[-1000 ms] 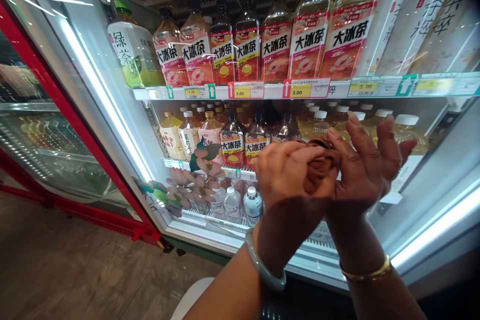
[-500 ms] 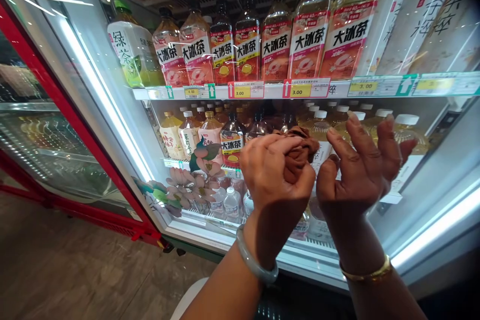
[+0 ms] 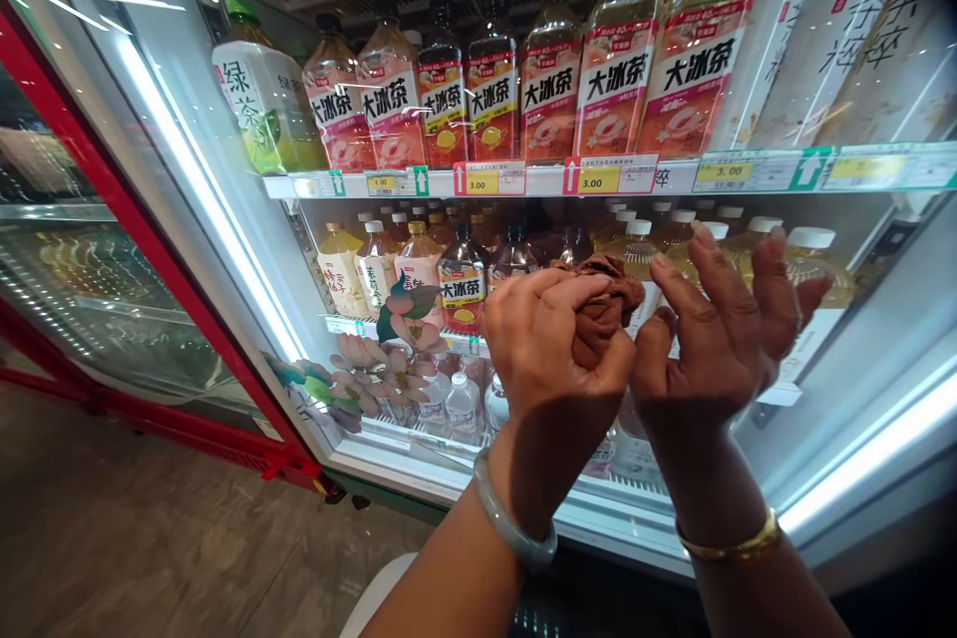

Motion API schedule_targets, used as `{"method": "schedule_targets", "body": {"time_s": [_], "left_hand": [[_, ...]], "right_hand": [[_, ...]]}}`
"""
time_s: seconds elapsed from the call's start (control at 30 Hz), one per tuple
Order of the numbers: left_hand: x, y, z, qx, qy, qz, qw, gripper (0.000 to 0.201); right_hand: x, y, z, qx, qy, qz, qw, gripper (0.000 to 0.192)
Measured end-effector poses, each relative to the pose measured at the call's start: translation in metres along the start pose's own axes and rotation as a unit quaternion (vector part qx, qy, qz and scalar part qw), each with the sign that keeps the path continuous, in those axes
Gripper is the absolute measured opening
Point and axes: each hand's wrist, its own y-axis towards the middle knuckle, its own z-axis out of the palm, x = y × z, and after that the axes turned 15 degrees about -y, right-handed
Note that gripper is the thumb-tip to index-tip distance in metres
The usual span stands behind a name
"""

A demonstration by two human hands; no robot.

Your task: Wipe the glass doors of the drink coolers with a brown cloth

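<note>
Clutching a brown cloth [image 3: 607, 314], the left hand [image 3: 549, 344] curls around it; the cloth, crumpled with no clear long axis, sits toward its two o'clock. The right hand [image 3: 714, 339], fingers spread, is just beside, at the cloth's three o'clock.

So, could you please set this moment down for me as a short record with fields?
Left hand: gripping a crumpled brown cloth
Right hand: fingers spread, holding nothing, close beside the left hand
Left wrist: grey bangle
Right wrist: gold bracelet
Top shelf: upright bottles, with price tags along its edge
Lower shelves: more bottles, partly hidden by the hands
Decoration: flower design, left of the hands
</note>
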Motion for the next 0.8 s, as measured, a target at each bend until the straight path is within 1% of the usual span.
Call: {"method": "schedule_targets", "body": {"time_s": [0.13,0.2,0.3,0.37,0.47,0.57,0.63,0.77,0.8], "left_hand": [[-0.006,-0.016,0.01,0.05,-0.015,0.009,0.999,0.027],[-0.009,-0.018,0.012,0.054,-0.025,0.007,0.998,0.028],[-0.011,-0.011,0.008,0.055,-0.032,0.006,0.998,0.027],[-0.01,-0.003,0.002,0.038,-0.024,0.007,0.999,0.024],[-0.005,0.008,-0.006,0.001,-0.004,0.0,1.0,0.023],[-0.001,0.009,-0.006,-0.007,0.004,-0.007,1.0,0.026],[-0.002,0.004,-0.002,0.01,0.002,-0.007,1.0,0.025],[-0.012,-0.006,0.006,0.087,-0.018,-0.017,0.996,0.027],[-0.014,-0.007,0.006,0.098,-0.024,-0.02,0.995,0.029]], "right_hand": [[0.001,0.0,0.001,-0.009,-0.003,0.015,1.0,0.035],[0.002,0.0,0.001,-0.007,-0.008,0.015,1.0,0.035],[0.002,0.001,0.001,-0.016,-0.001,0.014,1.0,0.034],[0.002,0.001,0.001,-0.026,0.005,0.007,1.0,0.033],[0.001,0.001,0.001,-0.013,0.009,-0.005,1.0,0.037],[0.0,0.001,0.0,0.0,0.009,-0.006,1.0,0.039],[0.0,0.001,-0.001,-0.002,0.004,-0.006,1.0,0.038],[0.003,0.001,-0.001,0.005,-0.006,0.02,1.0,0.038],[0.003,0.0,-0.001,0.005,-0.006,0.026,1.0,0.038]]}}
